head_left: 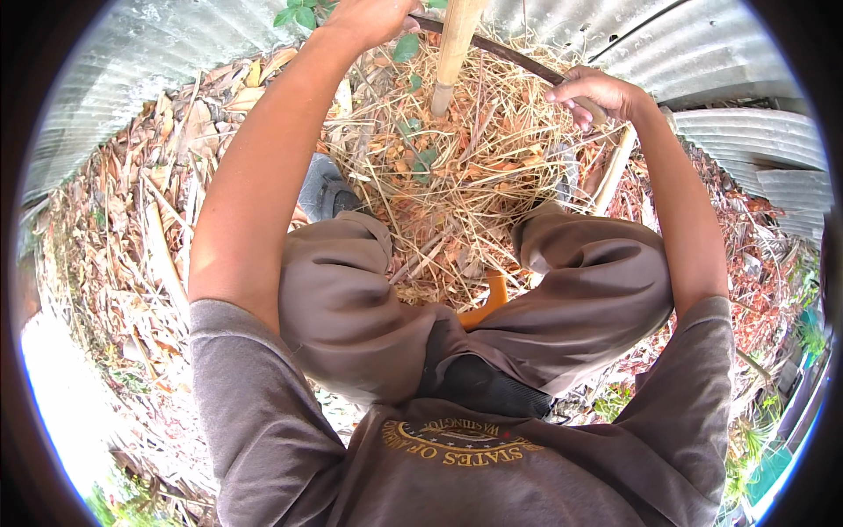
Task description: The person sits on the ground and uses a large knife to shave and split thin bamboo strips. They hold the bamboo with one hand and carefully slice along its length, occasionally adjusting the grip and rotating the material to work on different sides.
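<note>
My left hand (373, 19) is at the top of the view, closed around the far end of a long, dark machete-like blade (518, 60). My right hand (599, 93) grips the same tool near its light wooden handle (594, 112). Between my hands, the blade crosses a pale bamboo pole (455, 54), which appears in front of it. The pole's lower end meets the straw, and its upper end runs out of view. Some of my left fingers are hidden. An orange curved handle (492, 300) shows between my thighs, its other end hidden.
I squat on ground covered with straw (465, 167) and dry leaves (176, 132). Corrugated metal sheets (176, 53) stand ahead and to both sides. A cut stick (615, 171) lies beside my right knee. Green leaves (299, 13) show near my left hand. A grey shoe (327, 189) is on my left foot.
</note>
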Demonstrator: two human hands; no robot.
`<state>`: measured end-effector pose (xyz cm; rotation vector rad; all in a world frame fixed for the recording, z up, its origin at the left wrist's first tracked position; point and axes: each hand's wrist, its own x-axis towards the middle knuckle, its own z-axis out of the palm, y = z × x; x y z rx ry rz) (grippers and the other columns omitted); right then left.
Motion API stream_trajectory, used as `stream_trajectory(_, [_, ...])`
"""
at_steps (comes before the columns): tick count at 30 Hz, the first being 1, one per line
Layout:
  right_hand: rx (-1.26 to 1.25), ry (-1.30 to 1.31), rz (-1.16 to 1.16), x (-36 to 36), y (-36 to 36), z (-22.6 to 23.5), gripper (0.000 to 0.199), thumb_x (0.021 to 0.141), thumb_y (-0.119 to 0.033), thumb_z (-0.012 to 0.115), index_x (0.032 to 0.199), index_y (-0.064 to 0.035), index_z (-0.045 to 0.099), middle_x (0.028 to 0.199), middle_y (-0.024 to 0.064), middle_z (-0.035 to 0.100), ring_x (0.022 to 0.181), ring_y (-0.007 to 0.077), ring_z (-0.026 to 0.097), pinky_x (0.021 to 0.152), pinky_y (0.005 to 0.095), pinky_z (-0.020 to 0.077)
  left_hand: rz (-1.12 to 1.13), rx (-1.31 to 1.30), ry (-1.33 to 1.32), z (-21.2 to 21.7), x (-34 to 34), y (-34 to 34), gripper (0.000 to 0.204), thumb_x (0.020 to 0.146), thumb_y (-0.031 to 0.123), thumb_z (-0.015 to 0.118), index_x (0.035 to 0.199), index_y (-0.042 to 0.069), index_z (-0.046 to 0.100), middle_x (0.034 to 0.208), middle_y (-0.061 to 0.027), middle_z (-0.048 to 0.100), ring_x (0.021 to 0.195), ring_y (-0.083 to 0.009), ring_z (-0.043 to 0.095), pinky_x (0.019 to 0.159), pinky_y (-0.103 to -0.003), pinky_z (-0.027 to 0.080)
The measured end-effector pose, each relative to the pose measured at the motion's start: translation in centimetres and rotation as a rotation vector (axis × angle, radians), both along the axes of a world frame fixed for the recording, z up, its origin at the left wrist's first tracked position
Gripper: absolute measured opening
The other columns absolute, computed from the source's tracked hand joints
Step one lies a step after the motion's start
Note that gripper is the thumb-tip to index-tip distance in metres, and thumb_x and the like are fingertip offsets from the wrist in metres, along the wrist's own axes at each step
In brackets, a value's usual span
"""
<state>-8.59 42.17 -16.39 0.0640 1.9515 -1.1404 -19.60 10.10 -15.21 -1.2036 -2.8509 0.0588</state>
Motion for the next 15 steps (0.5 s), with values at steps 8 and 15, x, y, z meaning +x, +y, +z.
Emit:
stream_trajectory(8, [-0.117, 0.102, -0.048, 0.6, -1.5, -0.4, 0.043, 0.09, -0.049, 0.061, 0.08, -0.0069, 0.059, 0.047, 0.0027, 0.049, 0.057, 0.0129, 0.059, 0.067, 0.0308, 0.0522, 0.091, 0.108, -0.111, -0.5, -0.2, -1.4, 0.017, 0.081, 0.017, 0.068, 0.095, 0.016, 0.077, 0.086, -0.0162, 0.07, 0.08, -0.0328, 0.066, 0.075, -0.043, 0.051])
stream_trajectory(15, [-0.081, 0.125, -0.104, 0.4, -0.8, 0.0, 0.064, 0.095, -0.066, 0.037, 0.093, -0.0078, 0.063, 0.042, 0.0026, 0.042, 0.067, 0.0192, 0.068, 0.067, 0.026, 0.0425, 0.042, 0.138, -0.026, -1.6, -1.2, -2.2, 0.016, 0.082, 0.022, 0.069, 0.096, 0.021, 0.078, 0.085, -0.0154, 0.07, 0.079, -0.0311, 0.067, 0.077, -0.042, 0.052])
